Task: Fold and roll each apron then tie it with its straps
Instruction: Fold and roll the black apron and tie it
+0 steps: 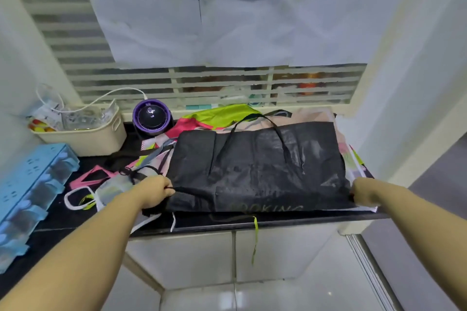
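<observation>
Black glossy desk point(88, 222) under a slatted window point(227, 83) carries a crinkled black apron point(255, 166) mid-frame. Fingers of the left hand point(156, 190) clamp its left edge. Those of the right hand point(364, 193) clamp its right corner.

cream basket point(88, 144) back left on black counter point(75, 219), holding clear packets | white cable point(111, 94) arcing over basket | round purple-rimmed gadget point(151, 116) just right of basket | blue plastic rack point(30, 184) along left edge | slatted window point(126, 81) behind, paper sheets point(202, 20) covering upper part | white cabinet doors point(182, 257) below counter
</observation>
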A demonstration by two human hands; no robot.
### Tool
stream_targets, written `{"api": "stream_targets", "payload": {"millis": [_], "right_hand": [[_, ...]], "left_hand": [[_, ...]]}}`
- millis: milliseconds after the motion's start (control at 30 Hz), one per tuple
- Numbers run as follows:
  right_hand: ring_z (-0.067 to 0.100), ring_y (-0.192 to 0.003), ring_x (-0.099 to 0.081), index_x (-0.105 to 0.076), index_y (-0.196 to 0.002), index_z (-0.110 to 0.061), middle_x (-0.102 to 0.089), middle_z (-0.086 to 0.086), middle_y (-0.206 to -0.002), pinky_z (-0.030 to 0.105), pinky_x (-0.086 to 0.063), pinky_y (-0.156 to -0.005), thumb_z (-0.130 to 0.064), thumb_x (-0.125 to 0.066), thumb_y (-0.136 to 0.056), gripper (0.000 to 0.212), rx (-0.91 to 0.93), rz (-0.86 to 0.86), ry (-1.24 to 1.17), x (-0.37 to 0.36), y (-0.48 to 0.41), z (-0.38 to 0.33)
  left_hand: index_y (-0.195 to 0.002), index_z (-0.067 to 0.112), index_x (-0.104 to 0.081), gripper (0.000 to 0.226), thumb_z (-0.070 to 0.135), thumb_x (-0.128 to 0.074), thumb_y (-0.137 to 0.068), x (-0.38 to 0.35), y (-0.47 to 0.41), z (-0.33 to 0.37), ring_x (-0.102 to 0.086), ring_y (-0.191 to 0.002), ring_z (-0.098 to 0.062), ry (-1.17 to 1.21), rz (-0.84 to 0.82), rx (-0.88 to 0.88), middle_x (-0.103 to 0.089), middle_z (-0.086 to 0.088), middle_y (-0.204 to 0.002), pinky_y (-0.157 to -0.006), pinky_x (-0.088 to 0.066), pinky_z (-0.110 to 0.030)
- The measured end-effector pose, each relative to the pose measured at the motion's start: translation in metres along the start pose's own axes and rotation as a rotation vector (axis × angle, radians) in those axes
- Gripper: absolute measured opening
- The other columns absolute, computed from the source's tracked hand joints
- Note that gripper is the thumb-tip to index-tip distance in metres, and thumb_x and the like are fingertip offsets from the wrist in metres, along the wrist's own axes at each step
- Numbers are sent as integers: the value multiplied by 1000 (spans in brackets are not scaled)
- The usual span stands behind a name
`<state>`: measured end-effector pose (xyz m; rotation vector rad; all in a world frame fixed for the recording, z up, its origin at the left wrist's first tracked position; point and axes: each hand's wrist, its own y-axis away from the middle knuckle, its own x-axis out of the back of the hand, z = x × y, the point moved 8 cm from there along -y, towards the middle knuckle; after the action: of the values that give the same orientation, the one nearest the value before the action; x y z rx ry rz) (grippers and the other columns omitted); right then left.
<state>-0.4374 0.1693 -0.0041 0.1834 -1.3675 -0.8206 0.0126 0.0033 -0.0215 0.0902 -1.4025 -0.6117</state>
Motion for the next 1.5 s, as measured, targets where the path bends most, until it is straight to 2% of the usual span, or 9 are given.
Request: {"api": "stream_targets", "payload": {"millis": [133, 267, 533, 767, 967, 1200, 1300, 1400, 1500], "right_hand": [[25, -89, -49, -57, -120, -1, -59, 13, -123, 24, -38, -75, -11, -43, -92, 32, -100, 64, -55, 34, -6, 14], [29, -114, -55, -53, -124, -2, -56, 15, -128, 26, -42, -83, -13, -44, -92, 36, -114, 162, -78, 72, -38, 17], [28, -108, -57, -52, -125, -6, -58, 13, -121, 31, -47, -89, -14, -51, -87, 39, -191, 170, -133, 118, -135, 9], [27, -84, -54, -60, -93, -15, -52, 2, -83, 36, -47, -80, -13, -48, -85, 14, -219, 170, -172, 119, -219, 2], [27, -76, -52, -45, -72, -15, -57, 8, -89, 35, -42, -73, -10, -44, -86, 15, -273, 412, -225, 125, -235, 2], [41, -95, -55, -46, -86, -6, -56, 23, -108, 39, -40, -74, -15, -41, -92, 12, -273, 440, -464, 102, -248, 11], [43, -104, -50, -50, -110, -2, -46, 23, -123, 46, -40, -83, -14, -46, -90, 23, -319, 487, -603, 101, -241, 9], [47, -90, -54, -51, -113, -3, -42, 24, -122, 48, -44, -73, -11, -56, -86, 29, -286, 729, -620, 117, -213, -6], [43, -74, -58, -59, -102, -7, -53, 21, -108, 43, -46, -64, -9, -63, -81, 21, -34, 893, -563, 138, -185, -55]], "left_hand": [[-102, 7, -64, 25, 28, -50, -99, 33, -12, 6, -55, -103, -27, -69, -72, 42, -62, -12, -108, -78, -37, -26], [-106, 7, -63, 24, 24, -47, -99, 68, -46, 6, -55, -105, -28, -128, 62, 49, -61, -13, -114, -85, -41, -29], [-124, 24, -55, 33, 17, -39, -97, 92, -143, 10, -54, -118, -30, -299, 244, 103, -57, -8, -129, -92, -42, -38], [-130, 25, -51, 41, 8, -39, -94, 68, -229, 13, -55, -118, -26, -422, 147, 67, -56, -4, -128, -93, -42, -39], [-132, 20, -52, 38, 10, -38, -98, 58, -272, 17, -59, -112, -26, -420, 182, 69, -61, -5, -124, -91, -46, -37], [-138, 8, -41, 41, 5, -33, -98, 46, -292, 11, -60, -113, -30, -311, 148, 147, -58, -11, -127, -88, -48, -41], [-145, 10, -28, 50, 4, -34, -96, 44, -289, 11, -55, -116, -34, -267, 151, 145, -49, -13, -133, -89, -46, -44], [-138, 8, -38, 48, 4, -44, -91, 53, -271, 15, -50, -114, -39, -250, 302, 98, -48, -17, -128, -88, -43, -47], [-124, 3, -57, 46, -4, -57, -78, 63, -245, 21, -56, -96, -46, -93, 502, -12, -56, -23, -112, -81, -45, -52]]}}
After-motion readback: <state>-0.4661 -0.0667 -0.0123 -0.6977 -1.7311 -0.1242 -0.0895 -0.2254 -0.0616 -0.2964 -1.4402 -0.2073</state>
